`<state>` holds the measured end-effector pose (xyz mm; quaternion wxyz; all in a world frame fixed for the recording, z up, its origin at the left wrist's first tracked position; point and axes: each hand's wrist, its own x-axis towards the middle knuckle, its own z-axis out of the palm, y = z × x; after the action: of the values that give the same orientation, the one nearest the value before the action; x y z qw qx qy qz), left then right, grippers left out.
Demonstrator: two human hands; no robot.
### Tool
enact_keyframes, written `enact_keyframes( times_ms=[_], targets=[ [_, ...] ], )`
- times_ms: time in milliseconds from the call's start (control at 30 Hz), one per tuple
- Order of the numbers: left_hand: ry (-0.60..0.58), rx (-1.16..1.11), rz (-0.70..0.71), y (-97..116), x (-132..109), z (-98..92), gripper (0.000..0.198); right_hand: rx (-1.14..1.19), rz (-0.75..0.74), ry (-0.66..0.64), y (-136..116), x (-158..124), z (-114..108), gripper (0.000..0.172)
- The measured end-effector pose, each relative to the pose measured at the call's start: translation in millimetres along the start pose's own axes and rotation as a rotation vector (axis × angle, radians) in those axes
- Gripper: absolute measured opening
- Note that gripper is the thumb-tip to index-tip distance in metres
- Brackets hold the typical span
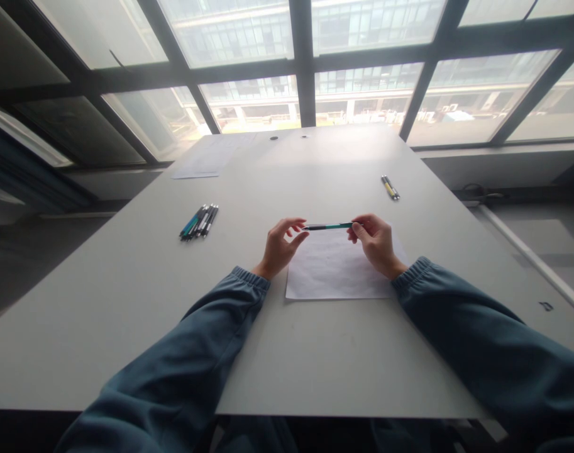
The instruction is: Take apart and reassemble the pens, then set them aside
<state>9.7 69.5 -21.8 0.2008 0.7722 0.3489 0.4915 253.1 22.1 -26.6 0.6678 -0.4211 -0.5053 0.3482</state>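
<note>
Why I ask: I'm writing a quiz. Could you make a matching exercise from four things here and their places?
1. Single pen
2. Larger pen bunch
3. Yellow-and-black pens
4. Far papers

A. Toward the table's right edge
B. Far left, near the windows
C. Held in the right hand
D. Closest thing left of the left hand

Pairs: 1-C; 2-D; 3-A; 4-B

Two hands (278,248) (376,242), one held pen (331,226), two pen clusters (199,223) (390,187)
</note>
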Motion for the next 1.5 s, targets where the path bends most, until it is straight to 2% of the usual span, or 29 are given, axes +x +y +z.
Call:
enact_keyframes(
  times_ms=[167,500,933,1133,1267,1367,1500],
  targets=[
    [0.002,0.024,0.032,2.9,0.6,-0.5,0.015,-0.011,0.008,-0.006,-1.4,-0.5,0.3,0.027],
    [0.006,0.025,0.014,4.3,0.3,0.1,0.015,0.001,0.009,0.001,-0.7,-0.2,0.0,0.029],
    [0.006,0.030,-0.075,4.6,-1.2,-0.2,0.034,0.004,0.012,0.010,1.0,0.2,-1.0,0.027],
    [-0.011,0.022,-0.095,3.6,-2.8,-0.8,0.050,0.001,0.015,0.010,1.5,0.3,-0.8,0.026],
    [0.043,0.021,-0.133,1.3,-2.4,-1.5,0.056,0.006,0.020,0.022,1.2,0.4,-0.9,0.025],
    [0.081,0.019,-0.157,-0.3,-0.4,-2.3,0.050,0.016,0.026,0.058,2.5,1.3,-2.1,0.023],
    [0.075,0.087,-0.129,-3.3,2.1,-2.2,0.028,0.017,0.034,0.093,5.4,3.0,-3.7,0.024]
  ],
)
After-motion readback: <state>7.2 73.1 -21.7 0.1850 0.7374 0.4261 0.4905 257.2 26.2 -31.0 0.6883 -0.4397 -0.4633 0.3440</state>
